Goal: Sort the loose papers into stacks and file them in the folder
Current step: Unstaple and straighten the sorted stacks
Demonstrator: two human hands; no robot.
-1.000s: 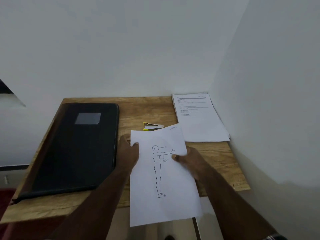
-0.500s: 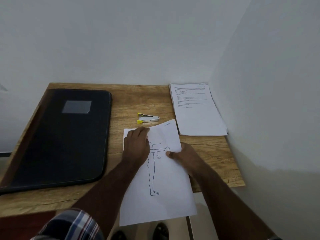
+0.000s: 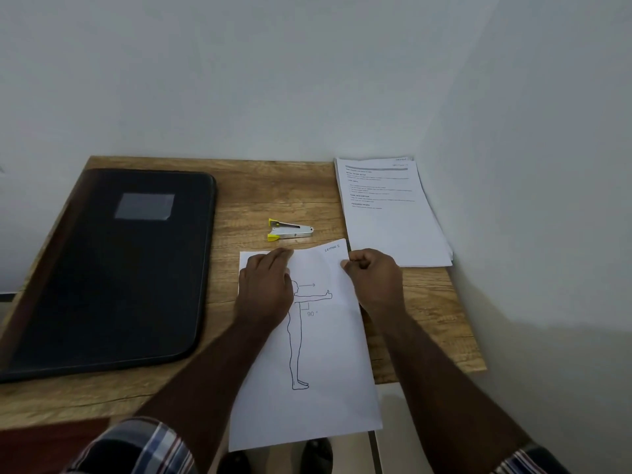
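Note:
A white sheet point(image 3: 318, 364) with a line drawing of a standing figure lies on the wooden table point(image 3: 260, 189), its lower half hanging past the front edge. My left hand point(image 3: 265, 289) lies flat on its upper left part, fingers straight. My right hand point(image 3: 371, 277) pinches the sheet's upper right edge with curled fingers. A stack of printed papers point(image 3: 393, 227) sits in the back right corner. The black folder point(image 3: 113, 268) lies closed on the left.
A small yellow and silver stapler point(image 3: 289, 230) lies between the folder and the paper stack, just beyond the sheet. White walls close the table in at the back and on the right. My shoes show below the table edge.
The sheet came down from being held in both hands to lie on the table. My left hand went flat on top, and my right hand slid up to the upper right edge.

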